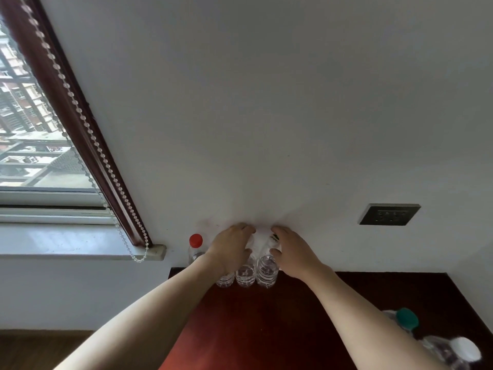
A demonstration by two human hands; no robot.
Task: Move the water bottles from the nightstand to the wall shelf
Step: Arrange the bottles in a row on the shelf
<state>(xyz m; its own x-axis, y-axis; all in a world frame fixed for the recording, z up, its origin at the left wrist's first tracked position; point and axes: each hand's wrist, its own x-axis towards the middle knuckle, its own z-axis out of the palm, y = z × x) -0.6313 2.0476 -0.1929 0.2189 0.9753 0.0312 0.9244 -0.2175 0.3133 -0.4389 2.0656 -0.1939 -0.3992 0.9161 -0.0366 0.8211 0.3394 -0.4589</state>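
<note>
- Window (32,124) far out beyond the left hand's fingers, with a dark wooden frame (66,102) and a bead cord (88,134) hanging down to the sill (80,252).
- Red-capped bottle (196,248) stands against the wall, just outside the left wrist, apart from the fingers.
- Left hand (230,247) curls over the top of a clear bottle (225,279), fingers wrapped round its upper part, thumb at the inner side.
- Middle bottle (245,275) stands between the two hands, touching its neighbours; the left thumb rests by its shoulder.
- Right hand (292,252) grips the top of the right-hand bottle (266,271), fingers bent over the white label, thumb pressed on the near side.
- Dark red wooden top (266,329) carries all these bottles, under both forearms.
- Wall socket (389,214) sits on the white wall out beyond the right fingers.
- Green-capped bottle (405,320) and white-capped bottle (461,349) stand behind the right elbow, well apart from the fingers.
</note>
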